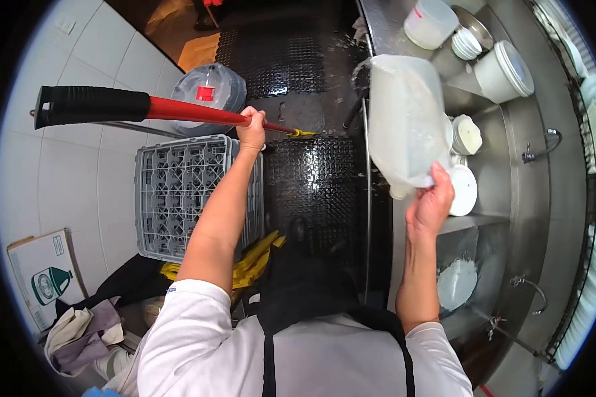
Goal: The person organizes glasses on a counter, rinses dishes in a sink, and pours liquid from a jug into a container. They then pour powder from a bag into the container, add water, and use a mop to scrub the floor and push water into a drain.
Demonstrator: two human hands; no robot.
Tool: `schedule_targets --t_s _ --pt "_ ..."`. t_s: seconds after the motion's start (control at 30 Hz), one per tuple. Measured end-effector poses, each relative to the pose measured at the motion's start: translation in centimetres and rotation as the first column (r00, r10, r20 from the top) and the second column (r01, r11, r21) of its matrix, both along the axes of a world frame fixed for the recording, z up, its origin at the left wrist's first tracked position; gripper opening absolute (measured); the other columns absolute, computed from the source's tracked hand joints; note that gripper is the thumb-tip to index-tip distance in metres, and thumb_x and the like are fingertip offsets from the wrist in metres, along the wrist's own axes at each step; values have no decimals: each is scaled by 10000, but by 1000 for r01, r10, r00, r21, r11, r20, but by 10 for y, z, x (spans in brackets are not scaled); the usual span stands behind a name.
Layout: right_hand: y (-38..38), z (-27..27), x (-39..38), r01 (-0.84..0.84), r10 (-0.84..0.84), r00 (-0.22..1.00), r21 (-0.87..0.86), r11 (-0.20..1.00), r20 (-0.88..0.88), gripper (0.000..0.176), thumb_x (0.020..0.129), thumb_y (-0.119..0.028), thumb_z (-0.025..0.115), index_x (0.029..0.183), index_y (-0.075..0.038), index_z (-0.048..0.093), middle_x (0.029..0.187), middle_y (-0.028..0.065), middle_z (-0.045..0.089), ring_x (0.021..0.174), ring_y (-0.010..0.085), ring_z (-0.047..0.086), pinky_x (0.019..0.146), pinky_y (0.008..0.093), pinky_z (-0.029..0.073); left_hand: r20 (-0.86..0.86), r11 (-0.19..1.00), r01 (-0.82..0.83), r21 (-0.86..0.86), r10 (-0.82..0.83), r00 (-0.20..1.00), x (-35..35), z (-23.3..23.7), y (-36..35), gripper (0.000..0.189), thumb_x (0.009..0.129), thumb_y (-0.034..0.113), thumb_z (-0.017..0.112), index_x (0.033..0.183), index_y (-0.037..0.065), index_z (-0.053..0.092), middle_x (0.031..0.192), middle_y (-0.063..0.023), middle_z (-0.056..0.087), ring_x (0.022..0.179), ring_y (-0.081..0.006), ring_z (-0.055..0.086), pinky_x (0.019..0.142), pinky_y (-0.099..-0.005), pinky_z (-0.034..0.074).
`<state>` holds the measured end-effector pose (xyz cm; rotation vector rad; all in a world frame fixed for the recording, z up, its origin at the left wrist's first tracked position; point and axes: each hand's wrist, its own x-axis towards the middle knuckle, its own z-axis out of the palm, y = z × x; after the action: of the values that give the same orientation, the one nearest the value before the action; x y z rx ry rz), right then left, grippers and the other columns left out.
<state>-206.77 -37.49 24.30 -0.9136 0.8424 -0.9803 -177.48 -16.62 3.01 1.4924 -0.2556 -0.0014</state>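
Observation:
My left hand [251,130] is closed around a red pole [191,111] with a black grip at its upper end. The pole slants down to a small yellow piece [301,133] near the dark floor; what kind of tool it is does not show clearly. Over the sink's front edge, my right hand [432,205] grips the near end of a translucent plastic container [407,119]. The container is tilted, and water spills from its far end toward the floor.
Dark wet rubber mats [311,175] cover the floor. On the left stand a grey dish rack [185,198] and a lidded clear bin [228,86]. White tubs [506,73] and bowls fill the steel sink [526,192] on the right. A cardboard box [46,281] leans against the wall.

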Motion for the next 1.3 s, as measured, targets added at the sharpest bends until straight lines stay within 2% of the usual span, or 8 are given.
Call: schedule_targets --t_s 0.27,0.4,0.47,0.7,0.87,1.07,1.17,1.3 --pt "20 -135 65 -414 367 814 -7 910 -451 327 906 -240 664 678 -7 640 641 -32 558 613 45 453 546 245 349 -23 999 -28 -40 27 999 14 -5 17 272 831 94 605 607 74 452 571 -12 510 550 -106 482 556 -280 405" --pt "29 -187 95 -484 358 664 -12 875 -656 320 871 -265 684 666 -27 624 624 -57 504 573 47 390 518 257 291 -24 998 -42 -38 41 999 22 -6 17 254 820 73 586 608 72 445 569 -10 496 545 -106 471 552 -276 402" --pt "29 -199 104 -528 332 617 -62 847 -713 333 848 -298 679 718 7 656 634 -8 567 591 82 465 554 286 366 -19 999 -47 -4 47 999 22 -3 16 215 816 25 523 631 75 425 588 -13 469 550 -101 457 554 -256 398" --pt "20 -197 158 -630 173 496 -216 746 -851 463 853 -415 639 815 46 675 696 179 641 651 240 595 671 400 453 -5 998 -56 10 56 998 28 -6 18 208 820 32 518 635 72 432 601 -21 494 559 -101 469 559 -257 404" --pt "5 -153 195 -633 134 555 -313 708 -821 488 860 -428 643 763 50 647 598 137 590 577 214 535 621 393 441 -22 998 -63 -1 63 998 26 0 18 212 825 30 519 636 72 433 602 -26 502 555 -102 472 561 -255 407" --pt "-9 -61 150 -476 270 820 -338 812 -504 355 916 -326 642 727 -26 639 597 -35 467 561 92 381 510 317 305 -33 997 -73 -26 72 997 27 -8 16 261 818 101 616 609 66 464 561 -17 510 539 -115 489 547 -285 408" --pt "-58 -52 69 -293 -13 864 -525 799 -503 286 936 -249 579 978 3 708 848 34 639 639 127 496 581 288 406 -36 996 -64 -65 62 997 27 -9 16 261 822 91 610 609 69 461 565 -12 513 541 -110 489 544 -278 404" --pt "-85 -18 -68 283 -371 903 -350 893 -216 338 956 -236 536 1129 27 658 898 48 643 601 112 470 532 259 379 -32 988 -66 -137 62 998 23 -4 16 238 820 65 578 617 80 454 578 -15 520 548 -104 491 547 -260 406"
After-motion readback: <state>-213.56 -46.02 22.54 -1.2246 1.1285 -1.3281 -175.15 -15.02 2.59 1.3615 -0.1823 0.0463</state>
